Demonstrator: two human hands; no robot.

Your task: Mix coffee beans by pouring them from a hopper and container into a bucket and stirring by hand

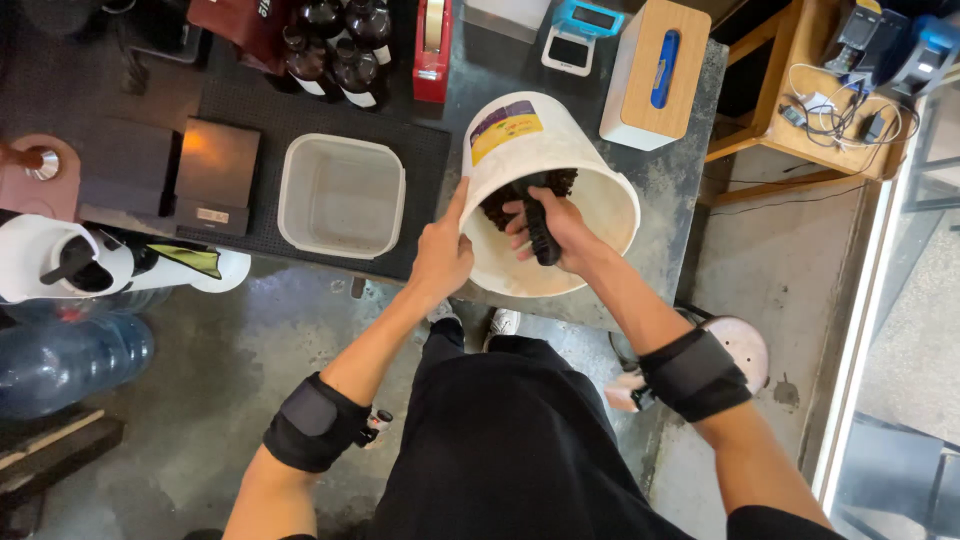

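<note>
A white plastic bucket (pixel 520 140) is tipped toward me on the edge of a dark counter, its mouth facing me. Dark coffee beans (pixel 500 205) lie inside it. My left hand (pixel 443 250) grips the bucket's rim on the left side. My right hand (pixel 555 225) reaches inside the bucket and holds a black scoop (pixel 541 232) by its handle, pushed into the beans. Both forearms wear black bands.
An empty white square tub (pixel 341 195) sits left of the bucket on a black mat. Dark bottles (pixel 340 50), a red tape dispenser (pixel 433 50), a wooden-topped box (pixel 655 70) and a small scale (pixel 215 175) stand behind. Large water jugs (pixel 70 360) are on the floor at left.
</note>
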